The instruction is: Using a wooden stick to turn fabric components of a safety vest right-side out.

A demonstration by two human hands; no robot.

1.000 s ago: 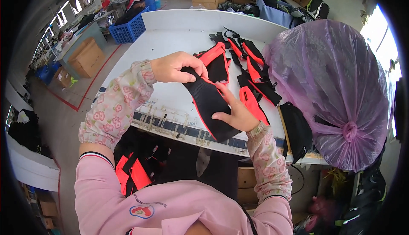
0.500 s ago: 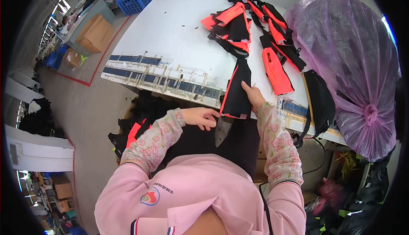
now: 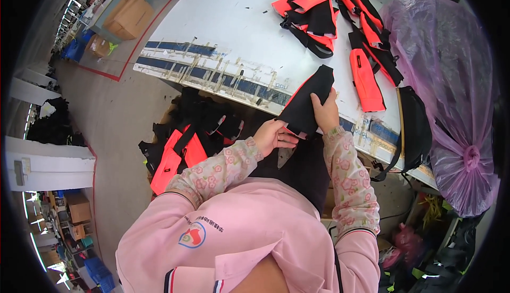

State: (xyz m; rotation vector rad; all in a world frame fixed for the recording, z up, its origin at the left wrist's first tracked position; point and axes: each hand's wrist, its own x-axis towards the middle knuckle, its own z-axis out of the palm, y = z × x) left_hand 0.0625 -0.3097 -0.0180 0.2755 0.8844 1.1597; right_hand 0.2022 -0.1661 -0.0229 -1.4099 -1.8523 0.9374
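Note:
A black fabric piece with an orange edge (image 3: pixel 306 102) lies across the table's front edge, its near end held in both hands. My left hand (image 3: pixel 271 136) pinches its lower left corner. My right hand (image 3: pixel 325 112) grips the right side, thumb on top and the other fingers mostly hidden. From under the near end a grey pointed metal plate (image 3: pixel 285 156) sticks out over my lap. Farther up the table lies a bundle of black and orange pieces with straps (image 3: pixel 316 19). Right of it is a row of similar pieces, the closest being an orange one (image 3: pixel 365 83).
A large purple plastic bag (image 3: pixel 443 70) stands at the right, beside a black pouch (image 3: pixel 417 128). More black and orange pieces (image 3: pixel 180 152) are heaped below the table at left. Taped strips (image 3: pixel 212 75) run along the white table's (image 3: pixel 228 25) front edge.
My left hand has moved right and up and now grips the fabric's corner. The fabric piece has shifted toward me, away from the bundle. The view has moved a little.

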